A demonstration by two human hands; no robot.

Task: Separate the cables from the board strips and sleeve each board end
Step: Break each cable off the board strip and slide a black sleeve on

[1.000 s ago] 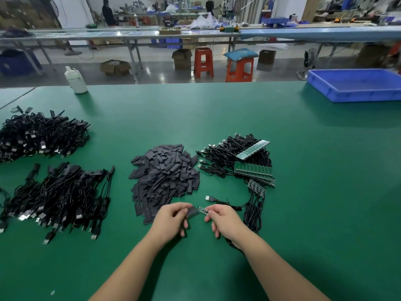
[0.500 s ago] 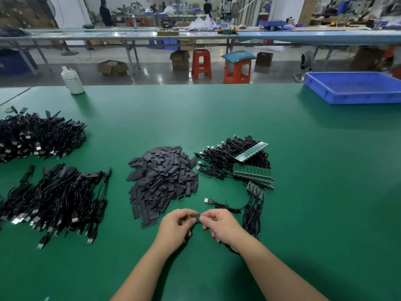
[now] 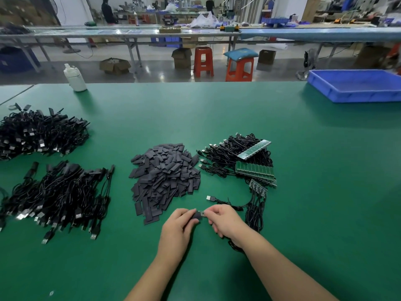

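The left hand [image 3: 180,224] pinches a short dark sleeve [image 3: 196,214] and the right hand [image 3: 225,220] pinches a small board end [image 3: 202,213], the two meeting just in front of the sleeve pile [image 3: 165,177]. The sleeve looks like soft, matt, flattened tubing, light and easily crushed shut, so it is best held by its edges so the mouth stays open. The board is thin, stiff and probably fragile at the wire joint; hold it by its sides near the cable [image 3: 230,205], which is limp and glossy black. Right of the pile lie green board strips [image 3: 253,170], flat and rigid, on tangled cables; left of it lie finished cable heaps [image 3: 58,196] on the green felt-like table [image 3: 303,192]
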